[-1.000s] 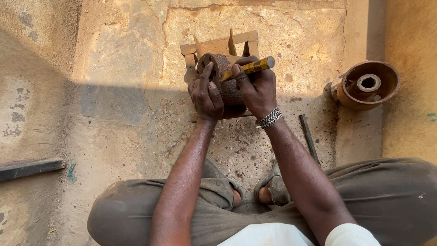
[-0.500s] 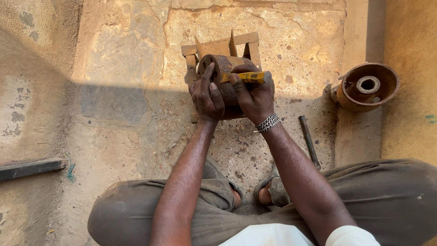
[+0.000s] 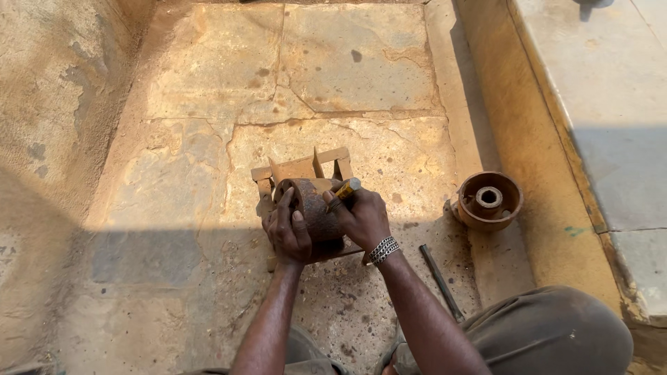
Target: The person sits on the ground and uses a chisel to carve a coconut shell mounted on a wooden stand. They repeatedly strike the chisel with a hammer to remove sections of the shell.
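Head view: your left hand (image 3: 288, 232) wraps around one rusty drum (image 3: 313, 208) sitting in one small metal stand (image 3: 306, 167) on the stone floor (image 3: 174, 201). Your right hand (image 3: 361, 219) is closed on one yellow-handled tool (image 3: 345, 190), its tip hidden. You look mid-work on the drum; keep it steady. One round hub (image 3: 488, 200) and one thin rod (image 3: 439, 279) lie nearby.

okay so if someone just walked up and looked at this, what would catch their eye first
Two hands at centre grip a rusty metal cylinder on a small metal frame: the left hand steadies it, the right hand presses a yellow-handled tool to it. A rusty round hub sits on the stone floor, to the right.
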